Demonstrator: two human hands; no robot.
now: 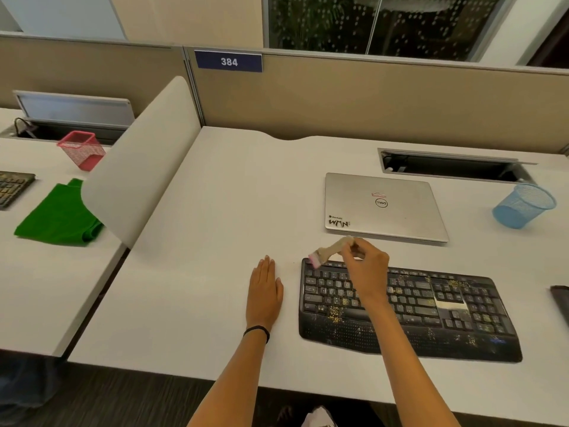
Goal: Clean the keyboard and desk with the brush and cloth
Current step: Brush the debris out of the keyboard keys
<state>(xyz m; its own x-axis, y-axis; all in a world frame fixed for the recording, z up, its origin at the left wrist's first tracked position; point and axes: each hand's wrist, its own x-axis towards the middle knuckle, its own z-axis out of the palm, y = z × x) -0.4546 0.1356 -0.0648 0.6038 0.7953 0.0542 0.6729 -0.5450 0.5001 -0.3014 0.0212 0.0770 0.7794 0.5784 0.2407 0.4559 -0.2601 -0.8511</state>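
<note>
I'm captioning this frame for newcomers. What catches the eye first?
The right hand holds a brush at the far-left corner of a black keyboard strewn with crumbs. The left hand rests flat on the desk beside it. A green cloth lies on the next desk, left.

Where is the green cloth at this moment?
In the head view, the green cloth lies far left on the neighbouring desk, beside the curved divider, in front of the pink mesh cup.

Open-plan office: row of white desks (215, 195) split by beige cubicle partitions (369, 97), numbered plate "384" (228, 61), closed laptop (385, 206), cable tray slot (452, 166), mesh pen cups (523, 206).
</note>
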